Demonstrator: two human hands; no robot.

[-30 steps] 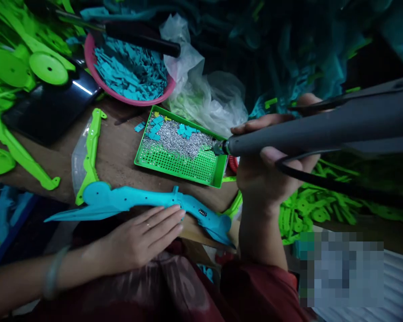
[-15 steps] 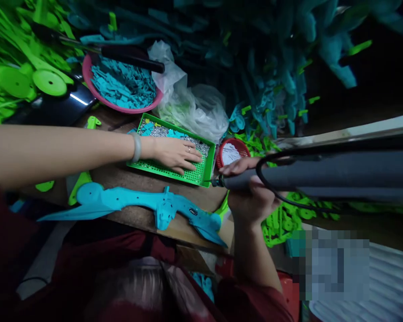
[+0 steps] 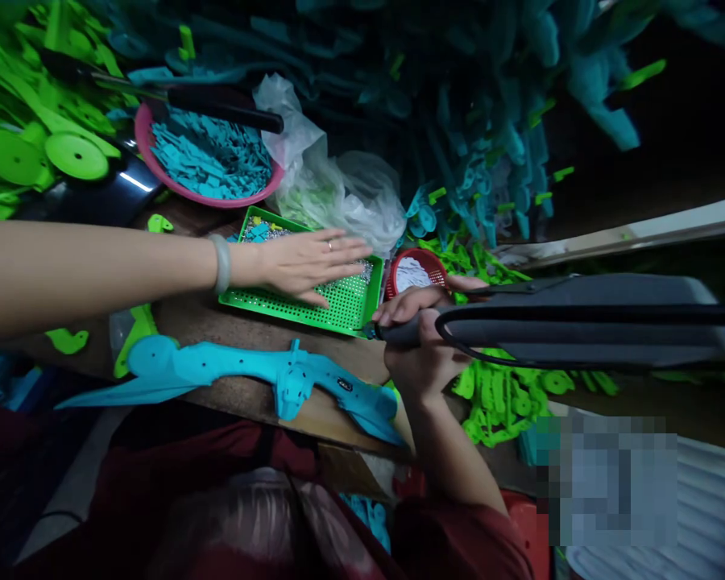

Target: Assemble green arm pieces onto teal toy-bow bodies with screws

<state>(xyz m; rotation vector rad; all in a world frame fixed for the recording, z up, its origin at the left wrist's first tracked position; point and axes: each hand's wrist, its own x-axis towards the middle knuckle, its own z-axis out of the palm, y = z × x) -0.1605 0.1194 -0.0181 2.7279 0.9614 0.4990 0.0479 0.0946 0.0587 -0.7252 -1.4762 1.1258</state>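
My left hand [image 3: 305,264] stretches flat over the green perforated tray [image 3: 293,316], fingers extended. Beneath it the tray holds small shiny screws [image 3: 362,272] and several blue pieces [image 3: 258,231]; whether the palm touches them I cannot tell. My right hand [image 3: 420,346] is wrapped round a dark grey electric screwdriver [image 3: 580,322], whose tip points left by the tray's near right corner. Nearer to me, a long blue plastic part [image 3: 242,362] lies on the wooden table [image 3: 235,403], touched by neither hand.
A pink bowl [image 3: 209,200] of blue pieces stands back left, with a black-handled tool [image 3: 223,109] across it. Behind the tray sits a clear plastic bag [image 3: 368,193]. A red basket [image 3: 423,262] holds white pieces. Green parts [image 3: 507,395] are heaped right; blue parts [image 3: 459,153] hang behind.
My left hand has slid towards the tray's far side, its fingers straighter and over the screws. My right hand has shifted left with the screwdriver, whose rear end has turned lower.
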